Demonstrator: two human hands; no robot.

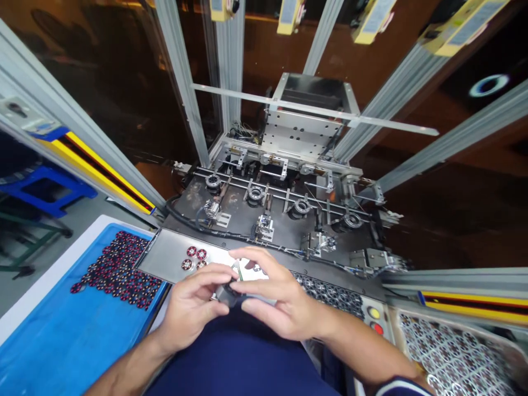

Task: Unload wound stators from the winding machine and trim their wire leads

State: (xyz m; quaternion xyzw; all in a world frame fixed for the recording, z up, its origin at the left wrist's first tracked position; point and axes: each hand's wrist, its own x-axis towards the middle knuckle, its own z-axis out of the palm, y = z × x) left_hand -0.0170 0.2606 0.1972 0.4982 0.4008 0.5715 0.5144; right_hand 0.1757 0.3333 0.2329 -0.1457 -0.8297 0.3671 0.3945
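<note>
Close to my body, my left hand (202,300) and my right hand (276,294) meet around a small dark round part (228,294). Fingers and thumbs of both hands press on it from either side, and much of it is covered. A narrow green-edged piece (239,270) shows by the right fingers; I cannot tell whether it is joined to the dark part. Just left of my hands, several red-and-black round parts (191,252) lie on a metal tray (163,256).
A machine bed (193,203) ahead carries several ring-shaped fixtures (256,194). Many red-and-black parts lie on the blue tray (49,319). Dark metal parts (330,294) fill a strip at right, beside yellow and red buttons (374,313). Silvery parts (454,352) stand far right. Yellow light bars (103,173) flank the frame.
</note>
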